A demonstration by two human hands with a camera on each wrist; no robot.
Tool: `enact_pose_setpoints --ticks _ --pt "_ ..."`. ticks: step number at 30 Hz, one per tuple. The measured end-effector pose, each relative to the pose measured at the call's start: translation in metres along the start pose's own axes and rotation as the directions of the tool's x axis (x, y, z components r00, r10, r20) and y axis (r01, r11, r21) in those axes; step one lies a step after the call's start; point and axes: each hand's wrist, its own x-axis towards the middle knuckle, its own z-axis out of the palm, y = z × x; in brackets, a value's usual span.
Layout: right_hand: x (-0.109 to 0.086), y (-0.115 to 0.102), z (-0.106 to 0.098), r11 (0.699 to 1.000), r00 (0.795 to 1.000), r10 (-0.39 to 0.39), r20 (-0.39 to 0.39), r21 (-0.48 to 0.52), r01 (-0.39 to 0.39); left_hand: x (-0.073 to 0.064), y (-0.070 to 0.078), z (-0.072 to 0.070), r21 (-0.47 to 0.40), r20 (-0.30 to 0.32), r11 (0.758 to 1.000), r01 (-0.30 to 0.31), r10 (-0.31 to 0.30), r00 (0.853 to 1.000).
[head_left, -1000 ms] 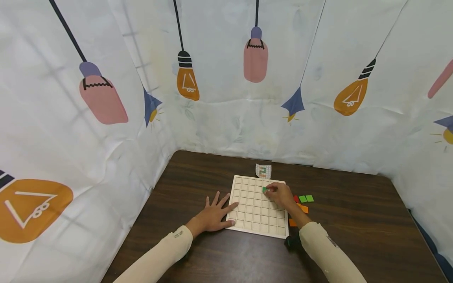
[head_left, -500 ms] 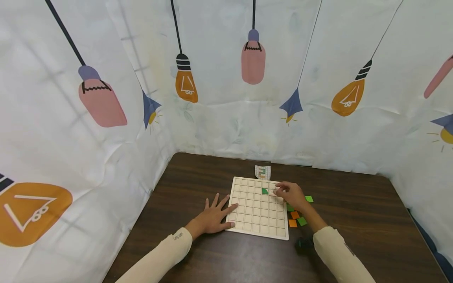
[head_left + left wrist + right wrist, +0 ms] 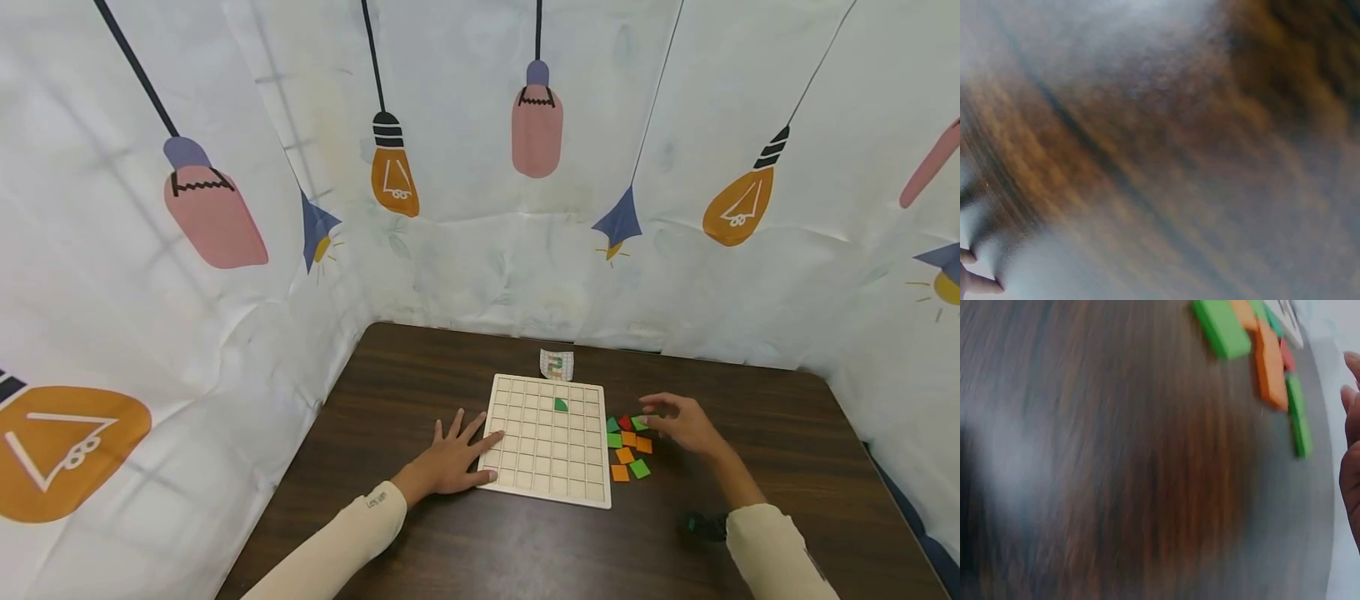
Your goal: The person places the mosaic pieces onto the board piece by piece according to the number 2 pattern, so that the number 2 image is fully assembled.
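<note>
A pale board (image 3: 543, 450) marked with a grid of squares lies on the table. Fingers spread, my left hand (image 3: 446, 462) rests at its left edge, with fingertips over the border. One dark green quarter-round tile (image 3: 561, 405) sits in a square in the upper right part of the board. My right hand (image 3: 682, 425) is to the right of the board, fingers loosely bent, its thumb tip overlapping a light green tile (image 3: 639, 422). In the right wrist view the hand's fingers (image 3: 1352, 419) show at the right edge, apart from the green tiles (image 3: 1297, 415), holding nothing visible.
Beside the board's right edge lie several loose tiles: orange (image 3: 620, 473), light green (image 3: 640, 469), red (image 3: 625, 422) and dark green. A small printed card (image 3: 557, 365) lies behind the board. A patterned cloth (image 3: 465, 275) hangs along the back of the dark wooden table (image 3: 420, 358).
My right hand has released the dark green tile on the board and moved right to the loose tiles, uncovering them. My left hand has stayed at the board's left edge.
</note>
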Motion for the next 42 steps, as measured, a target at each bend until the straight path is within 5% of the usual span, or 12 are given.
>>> enact_pose_setpoints --ticks 14,30,42 --pt "-0.011 0.033 -0.008 0.998 1.000 0.011 0.005 -0.062 -0.010 -0.002 -0.001 0.000 -0.001 -0.004 1.000 0.004 -0.004 1.000" --pt "-0.009 0.038 -0.004 0.976 0.998 -0.058 0.004 -0.210 0.057 -0.001 0.002 -0.003 -0.004 0.005 1.000 0.002 -0.002 1.000" --pt "-0.002 0.041 -0.003 0.955 0.999 -0.035 0.003 -0.294 0.034 0.001 0.001 -0.003 -0.007 0.004 1.000 0.007 -0.007 1.000"
